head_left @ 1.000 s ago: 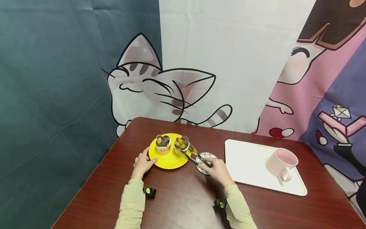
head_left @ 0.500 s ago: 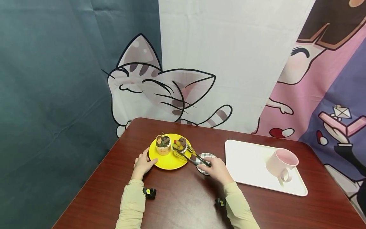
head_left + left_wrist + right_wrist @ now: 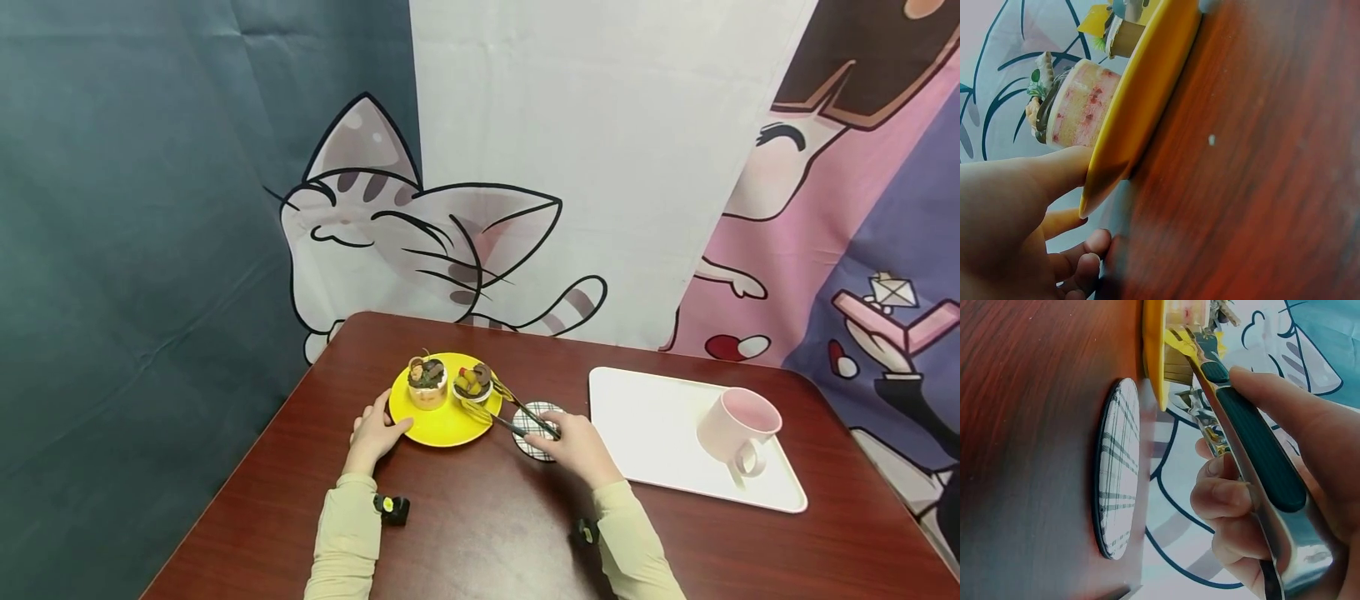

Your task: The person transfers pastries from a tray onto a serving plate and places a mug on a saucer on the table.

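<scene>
My left hand (image 3: 375,433) holds the rim of a yellow plate (image 3: 442,429), with the thumb on top and a finger beneath, as the left wrist view shows. On the plate sits a small layered cake (image 3: 427,392) with dark topping. Beside it, to the right, stands a fruit-topped cupcake (image 3: 472,385). My right hand (image 3: 573,446) grips metal tongs (image 3: 1260,450) with dark green handle pads. The tongs' arms are spread at the cupcake's near and right sides; whether they touch it I cannot tell.
A round plaid coaster (image 3: 534,446) lies under the tongs, between the plate and my right hand. Farther right, a white tray (image 3: 645,425) bears a pink mug (image 3: 731,429). Behind the brown table (image 3: 465,533) hangs a printed curtain (image 3: 600,167).
The cupcake has shifted left toward the layered cake, with the tongs around it. Since then the tongs have drawn slightly back and apart from it. My left hand stays on the plate.
</scene>
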`<state>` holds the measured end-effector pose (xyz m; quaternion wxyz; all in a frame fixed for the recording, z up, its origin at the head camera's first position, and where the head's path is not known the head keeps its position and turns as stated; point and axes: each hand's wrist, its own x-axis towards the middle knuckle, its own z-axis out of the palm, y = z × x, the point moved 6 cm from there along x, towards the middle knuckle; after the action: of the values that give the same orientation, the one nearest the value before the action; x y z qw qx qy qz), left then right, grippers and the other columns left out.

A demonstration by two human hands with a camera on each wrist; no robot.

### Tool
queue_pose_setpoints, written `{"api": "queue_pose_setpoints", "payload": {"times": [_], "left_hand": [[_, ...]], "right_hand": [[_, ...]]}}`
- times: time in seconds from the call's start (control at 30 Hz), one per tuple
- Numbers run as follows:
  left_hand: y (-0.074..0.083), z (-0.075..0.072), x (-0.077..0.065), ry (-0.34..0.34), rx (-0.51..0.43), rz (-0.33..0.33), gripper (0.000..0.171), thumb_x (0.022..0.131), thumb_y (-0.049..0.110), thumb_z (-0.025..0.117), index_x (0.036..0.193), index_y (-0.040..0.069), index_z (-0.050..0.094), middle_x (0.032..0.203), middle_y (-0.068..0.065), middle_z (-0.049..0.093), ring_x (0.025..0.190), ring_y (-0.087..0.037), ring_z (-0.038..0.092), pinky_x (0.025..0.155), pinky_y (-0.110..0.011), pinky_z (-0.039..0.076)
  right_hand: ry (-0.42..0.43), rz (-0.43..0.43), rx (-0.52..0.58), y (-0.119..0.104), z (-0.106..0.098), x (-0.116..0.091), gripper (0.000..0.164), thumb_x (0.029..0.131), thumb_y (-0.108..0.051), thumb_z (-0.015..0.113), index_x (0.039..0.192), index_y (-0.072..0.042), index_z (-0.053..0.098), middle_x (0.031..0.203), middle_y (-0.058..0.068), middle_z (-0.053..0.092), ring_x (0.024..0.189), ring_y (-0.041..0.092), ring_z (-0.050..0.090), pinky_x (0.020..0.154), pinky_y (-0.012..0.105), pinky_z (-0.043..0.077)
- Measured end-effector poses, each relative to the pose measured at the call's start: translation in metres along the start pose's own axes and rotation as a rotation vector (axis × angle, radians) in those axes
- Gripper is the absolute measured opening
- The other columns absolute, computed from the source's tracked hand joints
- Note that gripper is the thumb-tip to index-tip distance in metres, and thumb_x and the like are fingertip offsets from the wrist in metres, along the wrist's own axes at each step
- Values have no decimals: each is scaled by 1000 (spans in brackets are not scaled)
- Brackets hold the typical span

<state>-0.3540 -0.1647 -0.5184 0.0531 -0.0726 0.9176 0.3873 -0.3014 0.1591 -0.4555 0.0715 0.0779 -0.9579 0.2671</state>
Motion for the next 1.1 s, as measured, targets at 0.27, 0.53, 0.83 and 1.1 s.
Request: {"api": "queue_pose_setpoints", "payload": {"times": [0.27,0.53,0.83,1.1], "left_hand": [[0,1,1,2,-2,3,77,88,35,64,152,14,26,100,-14,46,96,-32,38,77,-40,30],[-1,0,0,3,0,6,77,88,35,64,152,13,26,100,-15,46,96,-32,39,78,-41,31],[0,0,-1,4,-3,4,78,88,35,63,152,14,25,100,-15,46,97,-32,39,78,-42,31],[1,0,-3,4,-6,0,78,89,34,63,153,13,25,100,-15,46,97,-32,38,79,-42,30]], "right_hand": [[34,-14,25,3,-3,-9,39,79,-35,76,107,-8,73,96,7,74,85,23,69,78,40,53],[50,-2,54,15,-12,-20,39,81,-36,75,108,-8,72,99,6,74,89,22,68,81,39,52],[94,56,41,36,-40,-29,35,83,-35,73,105,-8,72,85,5,72,71,12,57,71,34,47],[113,222,35,74,-67,-39,44,85,-44,69,114,-10,69,82,7,71,70,15,55,66,32,44]]}}
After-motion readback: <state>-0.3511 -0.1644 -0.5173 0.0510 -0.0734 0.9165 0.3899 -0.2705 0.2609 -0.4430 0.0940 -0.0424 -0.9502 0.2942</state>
